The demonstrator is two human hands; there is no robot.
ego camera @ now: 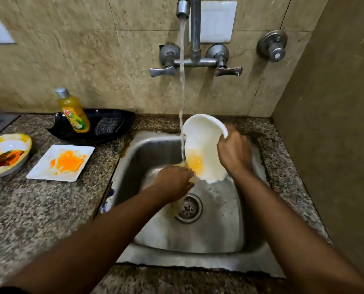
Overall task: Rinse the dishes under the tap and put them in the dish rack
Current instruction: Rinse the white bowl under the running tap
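Over the shiny steel sink (219,225), a white round bowl (204,145), likely wet, slippery and breakable, is gripped at its rim by the right hand (234,153) and rubbed by the left hand (172,181), whose fingers cannot be seen.

A white bowl (202,145) tilted under the running tap (183,9), over the steel sink (219,219).

The right hand (235,152) grips the bowl's rim while the left hand (173,181) touches its lower edge by an orange smear, water streaming past. On the bench (39,209) to the left sit a stained square plate (60,163), a soiled yellow-rimmed dish (6,154), and a black tray (96,128) holding a soap bottle (73,111) and a scrubber (107,126).
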